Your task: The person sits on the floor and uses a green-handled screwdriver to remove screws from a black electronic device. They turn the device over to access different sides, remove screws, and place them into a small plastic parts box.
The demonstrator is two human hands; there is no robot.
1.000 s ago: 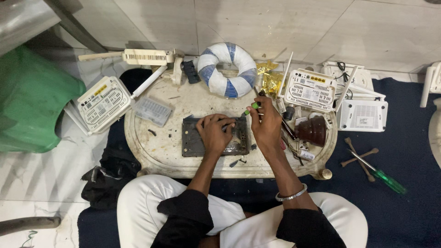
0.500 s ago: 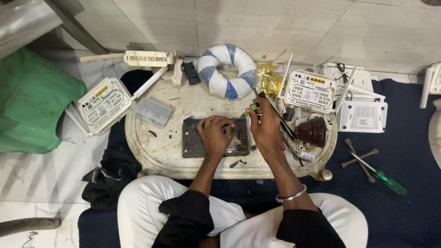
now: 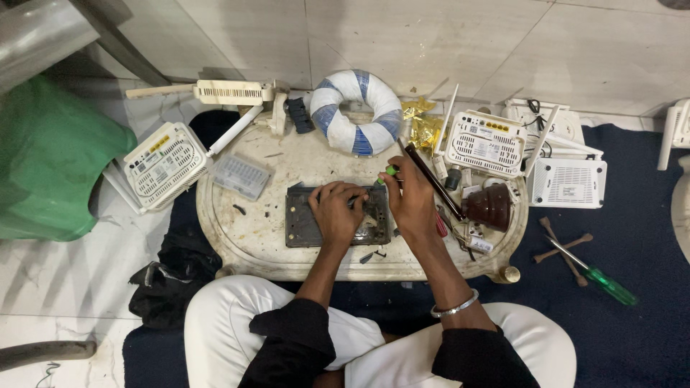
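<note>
A dark grey circuit board [image 3: 305, 223] lies flat on a low oval white table [image 3: 251, 251] in front of me. My left hand [image 3: 336, 213] presses down on the board's middle, fingers curled over it. My right hand [image 3: 408, 197] is at the board's right edge, shut on a small green-handled screwdriver [image 3: 389, 171] held upright, tip down toward the board. A silver bangle [image 3: 454, 308] is on my right wrist.
White routers lie at the left [image 3: 164, 167], back [image 3: 231, 92] and right [image 3: 486, 142], [image 3: 568, 182]. A white-and-blue tape ring [image 3: 356, 111], a clear plastic box [image 3: 243, 175], a brown holder [image 3: 490, 207] and a long dark tool [image 3: 433, 181] share the table. A green screwdriver [image 3: 596, 276] lies on the blue mat; a green bag [image 3: 50, 165] is at left.
My right hand has shifted slightly with the green screwdriver at the board's right edge. My left hand stays on the board.
</note>
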